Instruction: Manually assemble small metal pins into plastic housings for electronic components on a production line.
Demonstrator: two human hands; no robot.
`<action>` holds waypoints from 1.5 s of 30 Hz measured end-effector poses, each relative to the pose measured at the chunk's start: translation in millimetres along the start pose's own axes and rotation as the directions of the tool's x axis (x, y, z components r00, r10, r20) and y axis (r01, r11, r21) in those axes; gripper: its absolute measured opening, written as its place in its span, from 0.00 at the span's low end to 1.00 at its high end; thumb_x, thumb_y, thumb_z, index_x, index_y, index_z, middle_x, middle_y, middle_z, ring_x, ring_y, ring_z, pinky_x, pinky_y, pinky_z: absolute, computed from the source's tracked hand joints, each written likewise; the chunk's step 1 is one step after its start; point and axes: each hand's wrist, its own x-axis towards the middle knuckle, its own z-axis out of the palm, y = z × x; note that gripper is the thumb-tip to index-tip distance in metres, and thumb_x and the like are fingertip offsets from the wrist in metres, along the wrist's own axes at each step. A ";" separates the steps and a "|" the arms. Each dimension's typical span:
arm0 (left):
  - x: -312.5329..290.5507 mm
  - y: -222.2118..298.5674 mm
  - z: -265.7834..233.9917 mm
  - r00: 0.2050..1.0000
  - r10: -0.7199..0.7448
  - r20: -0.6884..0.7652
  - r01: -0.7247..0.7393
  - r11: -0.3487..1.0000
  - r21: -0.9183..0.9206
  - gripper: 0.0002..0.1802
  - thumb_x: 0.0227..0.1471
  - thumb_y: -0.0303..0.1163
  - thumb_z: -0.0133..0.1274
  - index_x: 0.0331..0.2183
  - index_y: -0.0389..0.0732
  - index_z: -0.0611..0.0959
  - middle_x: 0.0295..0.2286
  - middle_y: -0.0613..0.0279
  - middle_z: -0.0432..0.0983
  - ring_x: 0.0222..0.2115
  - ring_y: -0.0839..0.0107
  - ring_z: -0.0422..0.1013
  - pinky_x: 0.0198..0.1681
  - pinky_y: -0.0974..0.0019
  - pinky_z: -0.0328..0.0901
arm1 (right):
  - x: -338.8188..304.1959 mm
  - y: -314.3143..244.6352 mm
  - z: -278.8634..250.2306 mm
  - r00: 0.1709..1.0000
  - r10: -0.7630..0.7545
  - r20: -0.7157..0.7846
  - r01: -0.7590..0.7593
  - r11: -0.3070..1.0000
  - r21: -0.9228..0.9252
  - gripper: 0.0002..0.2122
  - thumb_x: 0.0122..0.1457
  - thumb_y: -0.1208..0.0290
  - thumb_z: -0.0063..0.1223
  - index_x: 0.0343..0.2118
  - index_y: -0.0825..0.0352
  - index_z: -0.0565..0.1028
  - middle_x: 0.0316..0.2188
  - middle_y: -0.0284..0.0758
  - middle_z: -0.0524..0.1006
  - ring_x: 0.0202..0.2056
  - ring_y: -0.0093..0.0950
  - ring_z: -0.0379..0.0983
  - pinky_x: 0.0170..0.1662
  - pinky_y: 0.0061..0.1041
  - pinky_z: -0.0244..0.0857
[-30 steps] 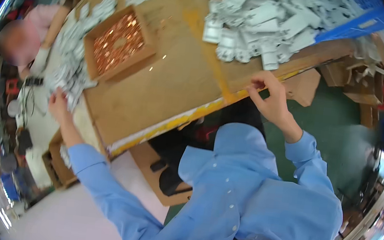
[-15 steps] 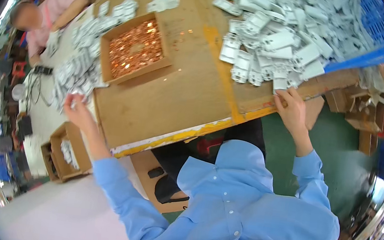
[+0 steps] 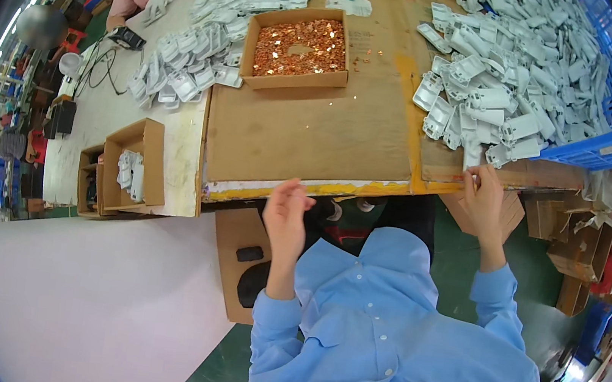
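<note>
Inspecting the bench edge:

— What did each hand have?

— The right hand [image 3: 485, 201] pinched one grey plastic part [image 3: 472, 159] at the near rim of the heap [image 3: 518, 80], fingers closed on it. The left hand [image 3: 286, 211] hung loosely curled and empty, near the table edge [image 3: 306, 188].

— Advice?

— Lifting the part clear before turning it seemed wise; neighbours touched it. The box of copper pieces [image 3: 299, 47] sat further left.

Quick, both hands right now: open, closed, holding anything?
Left hand: raised off the table edge, fingers loosely curled, nothing visible in it.
Right hand: closed on a white plastic part at the table edge.
</note>
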 end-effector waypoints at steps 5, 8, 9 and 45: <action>-14.9 -7.4 27.5 0.879 -0.210 0.427 0.231 0.973 0.002 0.21 0.64 0.38 0.40 0.51 0.32 0.71 0.42 0.55 0.75 0.39 0.72 0.72 0.40 0.69 0.68 | -32.2 -89.5 1.1 0.969 -0.183 0.164 0.089 0.884 0.458 0.04 0.53 0.78 0.58 0.29 0.68 0.73 0.24 0.37 0.69 0.22 0.30 0.69 0.25 0.27 0.62; -13.4 -8.4 38.5 0.863 -0.269 0.427 0.393 0.889 -0.235 0.20 0.63 0.36 0.41 0.51 0.33 0.71 0.43 0.57 0.74 0.40 0.72 0.72 0.41 0.69 0.68 | -38.6 -124.2 23.0 0.833 -0.517 0.195 0.348 0.764 0.543 0.06 0.48 0.77 0.61 0.28 0.65 0.74 0.24 0.36 0.70 0.24 0.36 0.70 0.26 0.30 0.65; -13.0 -6.8 36.2 0.889 -0.253 0.382 0.366 0.893 -0.260 0.19 0.63 0.35 0.42 0.51 0.33 0.71 0.42 0.58 0.75 0.40 0.73 0.72 0.41 0.69 0.68 | -37.9 -134.0 26.4 0.800 -0.560 0.218 0.370 0.744 0.556 0.06 0.49 0.77 0.61 0.28 0.65 0.74 0.24 0.36 0.70 0.24 0.36 0.70 0.27 0.30 0.65; -42.9 6.6 -31.3 0.931 -0.322 0.170 0.361 0.881 -0.307 0.23 0.58 0.28 0.43 0.55 0.38 0.65 0.34 0.57 0.76 0.27 0.75 0.72 0.28 0.73 0.68 | 257.0 -194.9 183.5 0.773 -0.503 0.387 0.593 0.790 -0.157 0.09 0.53 0.76 0.45 0.35 0.70 0.74 0.35 0.47 0.77 0.44 0.43 0.73 0.44 0.41 0.69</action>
